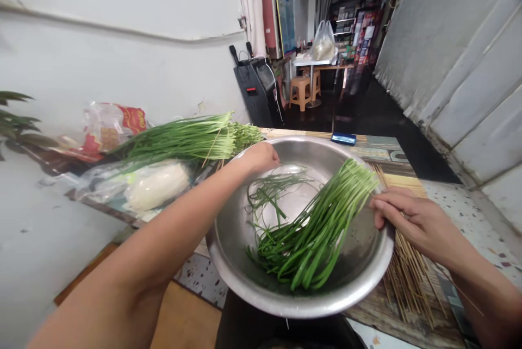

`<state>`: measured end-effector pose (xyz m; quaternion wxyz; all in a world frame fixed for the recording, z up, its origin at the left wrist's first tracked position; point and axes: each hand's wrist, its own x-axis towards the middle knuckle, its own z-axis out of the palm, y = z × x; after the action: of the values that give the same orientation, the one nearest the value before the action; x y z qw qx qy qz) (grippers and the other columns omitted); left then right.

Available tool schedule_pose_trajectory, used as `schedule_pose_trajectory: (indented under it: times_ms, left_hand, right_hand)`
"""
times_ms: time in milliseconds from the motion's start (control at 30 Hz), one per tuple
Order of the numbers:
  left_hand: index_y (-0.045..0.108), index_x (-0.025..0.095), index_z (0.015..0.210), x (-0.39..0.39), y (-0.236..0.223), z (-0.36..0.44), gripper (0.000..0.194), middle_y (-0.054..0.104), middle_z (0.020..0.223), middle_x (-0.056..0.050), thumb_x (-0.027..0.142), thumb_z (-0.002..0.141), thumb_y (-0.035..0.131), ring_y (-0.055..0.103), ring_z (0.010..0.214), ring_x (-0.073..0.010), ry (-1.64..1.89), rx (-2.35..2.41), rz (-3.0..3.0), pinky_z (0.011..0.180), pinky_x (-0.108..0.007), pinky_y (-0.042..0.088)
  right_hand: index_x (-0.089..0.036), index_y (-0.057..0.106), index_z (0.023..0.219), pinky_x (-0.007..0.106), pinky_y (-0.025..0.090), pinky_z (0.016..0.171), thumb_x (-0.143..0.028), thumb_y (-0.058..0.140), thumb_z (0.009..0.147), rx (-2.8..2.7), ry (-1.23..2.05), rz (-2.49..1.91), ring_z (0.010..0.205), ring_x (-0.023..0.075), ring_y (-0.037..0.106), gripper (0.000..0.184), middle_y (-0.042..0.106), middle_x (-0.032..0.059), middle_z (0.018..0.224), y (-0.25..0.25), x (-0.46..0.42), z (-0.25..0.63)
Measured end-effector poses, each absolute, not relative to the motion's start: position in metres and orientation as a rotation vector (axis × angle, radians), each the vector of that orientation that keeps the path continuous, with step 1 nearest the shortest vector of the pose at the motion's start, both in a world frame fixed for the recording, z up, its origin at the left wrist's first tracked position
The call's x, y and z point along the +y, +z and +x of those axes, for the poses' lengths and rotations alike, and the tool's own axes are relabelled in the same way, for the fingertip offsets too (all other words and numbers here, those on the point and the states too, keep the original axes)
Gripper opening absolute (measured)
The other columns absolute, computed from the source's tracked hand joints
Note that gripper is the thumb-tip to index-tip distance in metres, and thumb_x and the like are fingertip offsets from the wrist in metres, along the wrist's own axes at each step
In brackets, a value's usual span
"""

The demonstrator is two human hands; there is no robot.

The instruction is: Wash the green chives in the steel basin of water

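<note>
A large steel bowl (pixel 369 270) sits in front of me and holds a bunch of green chives (pixel 314 232) plus a few loose strands (pixel 274 188). My left hand (pixel 261 157) reaches across to the bowl's far left rim, its fingers curled over the edge. My right hand (pixel 411 218) rests at the bowl's right rim, fingers pressed together on a thin bamboo skewer near the chive tips. Under that hand lies a spread of bamboo skewers (pixel 408 278).
A bigger bundle of chives (pixel 183 139) lies on the table to the left, beside a white item in a clear plastic bag (pixel 157 186) and a red printed bag (pixel 114 123). A blue phone (pixel 343 138) lies behind the bowl. Orange stools (pixel 302 92) stand farther back.
</note>
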<state>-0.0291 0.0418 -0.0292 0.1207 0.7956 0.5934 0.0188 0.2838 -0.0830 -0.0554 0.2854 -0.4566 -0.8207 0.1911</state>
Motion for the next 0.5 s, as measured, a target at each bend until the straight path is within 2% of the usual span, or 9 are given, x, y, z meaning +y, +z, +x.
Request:
schedule_pose_trajectory:
  times_ms: [100, 200, 367, 500]
  left_hand:
    - [0.075, 0.014, 0.087, 0.033, -0.018, -0.021, 0.026, 0.071, 0.08, -0.008, 0.022, 0.07, 0.057, 0.058, 0.068, -0.0155, 0.251, 1.69, 2.207, 0.066, -0.025, 0.043]
    - [0.069, 0.014, 0.104, 0.023, -0.012, -0.01, 0.036, 0.069, 0.073, -0.005, 0.03, 0.075, 0.056, 0.047, 0.05, -0.01, 0.431, 1.569, 1.898, 0.052, -0.024, 0.038]
    - [0.069, 0.016, 0.105, 0.009, -0.004, 0.003, 0.036, 0.065, 0.061, 0.0, 0.026, 0.071, 0.061, 0.051, 0.055, -0.0114, 0.539, 1.607, 1.895, 0.057, -0.023, 0.04]
    - [0.06, 0.016, 0.12, 0.005, 0.003, 0.003, 0.047, 0.061, 0.055, 0.003, 0.021, 0.073, 0.059, 0.046, 0.048, -0.0084, 0.693, 1.461, 1.695, 0.051, -0.021, 0.038]
  right_hand:
    - [-0.022, 0.059, 0.063, 0.031, 0.04, 0.072, -0.034, 0.043, 0.091, -2.183, 0.492, -1.21, 0.071, 0.0153, 0.056, 0.034, 0.059, 0.0008, 0.067, -0.056, -0.083, 0.282]
    - [-0.021, 0.058, 0.062, 0.03, 0.04, 0.072, -0.033, 0.042, 0.092, -2.164, 0.48, -1.209, 0.071, 0.0147, 0.055, 0.037, 0.059, 0.0005, 0.064, -0.054, -0.085, 0.279]
    - [-0.02, 0.055, 0.061, 0.029, 0.039, 0.074, -0.031, 0.038, 0.094, -2.152, 0.494, -1.208, 0.071, 0.0136, 0.055, 0.039, 0.059, -0.0005, 0.062, -0.054, -0.088, 0.276]
    - [-0.02, 0.054, 0.06, 0.028, 0.037, 0.073, -0.03, 0.037, 0.094, -2.15, 0.479, -1.181, 0.068, 0.0125, 0.053, 0.039, 0.057, -0.0014, 0.059, -0.056, -0.087, 0.276]
